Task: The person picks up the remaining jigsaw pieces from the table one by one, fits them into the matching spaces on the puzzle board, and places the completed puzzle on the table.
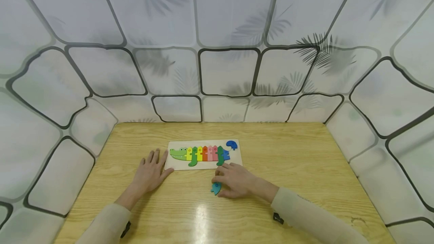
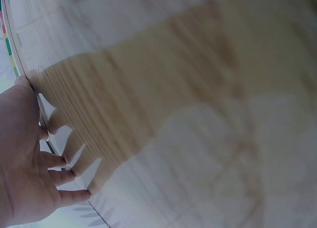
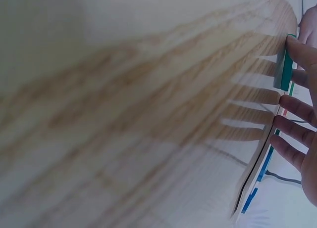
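A pale wooden puzzle board (image 1: 179, 166) lies on the table, bearing a crocodile (image 1: 178, 154) made of coloured pieces. Between thumb and index finger my right hand (image 1: 234, 180) pinches a teal puzzle piece (image 1: 216, 188), just in front of the board. That teal piece (image 3: 284, 65) is seen edge-on in the right wrist view. The other right fingers reach to the board's front edge. At the board's left end, my left hand (image 1: 149, 172) rests on the table with fingers spread, its thumb at the front left corner. A dark blue piece (image 1: 232, 145) lies at the board's upper right.
The wooden table (image 1: 288, 150) extends around the board on all sides. Behind it and at both sides stand white walls (image 1: 225, 72) with a grey stone-and-leaf pattern. Light glares on the tabletop in front of the board.
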`<state>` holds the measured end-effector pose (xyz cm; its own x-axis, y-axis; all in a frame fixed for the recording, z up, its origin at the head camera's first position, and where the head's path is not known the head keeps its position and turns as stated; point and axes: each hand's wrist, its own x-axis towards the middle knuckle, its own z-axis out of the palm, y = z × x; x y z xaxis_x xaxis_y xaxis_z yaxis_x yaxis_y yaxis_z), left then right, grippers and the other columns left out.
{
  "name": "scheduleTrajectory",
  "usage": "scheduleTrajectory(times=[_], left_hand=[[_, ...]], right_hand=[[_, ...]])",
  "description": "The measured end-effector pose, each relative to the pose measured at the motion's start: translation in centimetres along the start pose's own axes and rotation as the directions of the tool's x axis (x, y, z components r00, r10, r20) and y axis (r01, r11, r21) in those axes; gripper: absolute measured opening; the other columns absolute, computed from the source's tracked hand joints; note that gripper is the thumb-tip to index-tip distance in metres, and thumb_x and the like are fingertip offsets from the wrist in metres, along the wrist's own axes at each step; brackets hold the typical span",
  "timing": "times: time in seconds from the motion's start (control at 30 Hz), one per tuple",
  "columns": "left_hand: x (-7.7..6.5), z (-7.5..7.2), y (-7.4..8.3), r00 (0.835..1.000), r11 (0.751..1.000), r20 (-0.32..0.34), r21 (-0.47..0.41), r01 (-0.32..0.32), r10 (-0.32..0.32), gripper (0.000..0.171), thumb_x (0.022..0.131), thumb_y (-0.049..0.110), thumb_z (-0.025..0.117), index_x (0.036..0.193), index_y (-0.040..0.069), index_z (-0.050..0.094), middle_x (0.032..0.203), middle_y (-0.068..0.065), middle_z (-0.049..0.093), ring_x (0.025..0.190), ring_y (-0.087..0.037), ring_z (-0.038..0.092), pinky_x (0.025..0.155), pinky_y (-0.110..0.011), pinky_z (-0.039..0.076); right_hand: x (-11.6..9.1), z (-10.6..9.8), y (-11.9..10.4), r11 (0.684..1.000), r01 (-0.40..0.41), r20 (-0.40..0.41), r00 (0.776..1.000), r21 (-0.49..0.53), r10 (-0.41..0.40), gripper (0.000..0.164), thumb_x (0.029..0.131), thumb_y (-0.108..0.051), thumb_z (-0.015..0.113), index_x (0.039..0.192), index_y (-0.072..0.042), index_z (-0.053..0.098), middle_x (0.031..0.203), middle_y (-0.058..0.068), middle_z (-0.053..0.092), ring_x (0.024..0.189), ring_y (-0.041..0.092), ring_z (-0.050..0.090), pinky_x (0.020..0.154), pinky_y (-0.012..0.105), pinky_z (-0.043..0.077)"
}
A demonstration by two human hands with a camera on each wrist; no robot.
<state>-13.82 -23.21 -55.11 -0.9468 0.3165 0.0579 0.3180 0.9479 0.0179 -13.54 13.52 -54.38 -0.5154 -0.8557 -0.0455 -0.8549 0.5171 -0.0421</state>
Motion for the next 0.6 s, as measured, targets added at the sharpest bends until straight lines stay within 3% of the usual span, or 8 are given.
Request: scheduleTrajectory(times=[0.6], left_hand=[[0.05, 0.13, -0.05, 1.0, 1.0, -0.007, -0.007, 0.002, -0.002, 0.077, 0.105, 0.055, 0.056, 0.162, 0.005, 0.041, 0.161, -0.034, 0.042, 0.148, -0.053, 0.044, 0.111, -0.072, 0.044]], right_hand=[[0.02, -0.25, 0.14, 0.999, 0.041, -0.009, 0.999, -0.018, -0.041, 0.04, 0.105, -0.057, 0.058, 0.134, -0.033, 0.069, 0.133, -0.005, 0.067, 0.118, 0.013, 0.063, 0.104, 0.033, 0.055]])
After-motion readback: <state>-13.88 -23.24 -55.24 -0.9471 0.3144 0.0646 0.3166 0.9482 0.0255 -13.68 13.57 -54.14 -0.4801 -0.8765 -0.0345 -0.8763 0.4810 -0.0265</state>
